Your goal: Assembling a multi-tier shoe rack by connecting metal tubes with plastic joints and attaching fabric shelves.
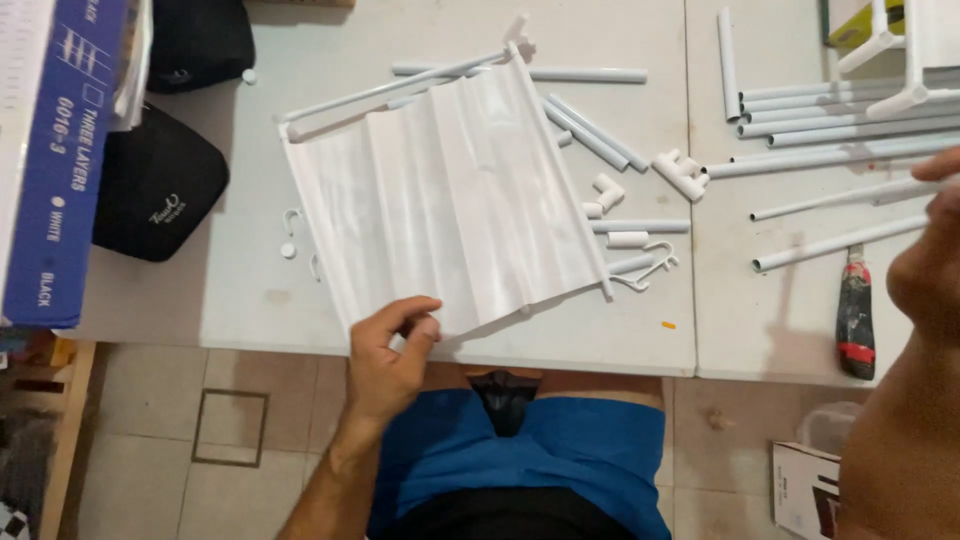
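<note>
Left hand pinching the near edge of a white fabric shelf panel on a pale table.

The left hand [388, 350] has thumb and fingers closed together on the near corner of the white fabric panel [450, 205], which lies spread flat on the table [600, 340]; beyond the panel a thin white rod [395, 88] runs along its far edge; right of the panel lie white connectors [680, 172] and grey tubes [840, 128]; the right hand [925, 270], further right, touches a tube, but I cannot tell its grip; a red-black knife [856, 320] lies right of the panel.

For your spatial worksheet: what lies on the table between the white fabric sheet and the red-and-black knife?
In the head view, between sheet and knife: grey tubes, white connectors, a hook and an orange speck.
</note>
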